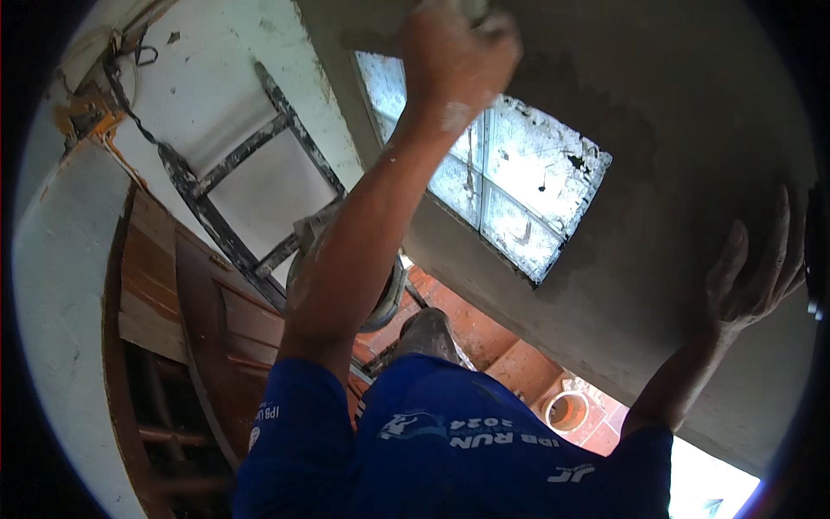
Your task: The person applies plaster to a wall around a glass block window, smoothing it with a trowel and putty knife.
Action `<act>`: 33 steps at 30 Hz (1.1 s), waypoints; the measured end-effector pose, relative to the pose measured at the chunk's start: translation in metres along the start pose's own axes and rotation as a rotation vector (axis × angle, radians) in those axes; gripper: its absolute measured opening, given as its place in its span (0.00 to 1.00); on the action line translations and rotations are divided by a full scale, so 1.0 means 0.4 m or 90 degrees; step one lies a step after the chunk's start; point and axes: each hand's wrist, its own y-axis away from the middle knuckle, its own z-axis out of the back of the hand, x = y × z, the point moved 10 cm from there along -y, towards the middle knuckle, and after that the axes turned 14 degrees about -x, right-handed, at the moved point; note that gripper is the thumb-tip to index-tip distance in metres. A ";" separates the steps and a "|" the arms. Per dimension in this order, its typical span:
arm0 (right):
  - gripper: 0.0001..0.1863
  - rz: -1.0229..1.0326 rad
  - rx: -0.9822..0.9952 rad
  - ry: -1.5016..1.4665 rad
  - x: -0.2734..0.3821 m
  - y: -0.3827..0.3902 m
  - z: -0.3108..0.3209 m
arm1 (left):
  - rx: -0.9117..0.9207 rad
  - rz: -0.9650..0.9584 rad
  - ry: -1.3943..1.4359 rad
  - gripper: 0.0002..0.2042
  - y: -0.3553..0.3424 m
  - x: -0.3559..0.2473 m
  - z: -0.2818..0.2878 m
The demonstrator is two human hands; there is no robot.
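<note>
My left hand (pixel 458 60) is raised at the top against the grey plastered wall (pixel 683 121), its fingers curled round a greyish thing I cannot make out clearly. Below it a window of glass blocks (pixel 545 173), speckled with dark and white marks, sits in the plaster, partly hidden by my left forearm. At the right, my right hand (pixel 743 277) is open, with long spread fingers on or very close to the same wall. My blue shirt fills the bottom middle.
A dark, paint-spattered ladder (pixel 238 164) stands by a white wall. A wooden door (pixel 216 311) and hanging cables (pixel 130 104) are at left. A grey container (pixel 380 307) is behind my forearm. Lower down are terracotta floor tiles (pixel 467 311) and a round orange bucket (pixel 566 411).
</note>
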 end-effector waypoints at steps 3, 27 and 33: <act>0.22 -0.029 0.018 0.022 -0.043 0.032 0.015 | 0.089 0.114 0.048 0.08 -0.016 -0.089 0.010; 0.35 -0.265 0.344 -0.663 0.644 -0.125 -0.166 | -0.138 0.262 0.311 0.14 0.072 0.064 0.317; 0.25 -0.386 0.440 -0.680 0.672 -0.033 -0.346 | -0.003 0.309 0.207 0.27 0.077 0.148 0.200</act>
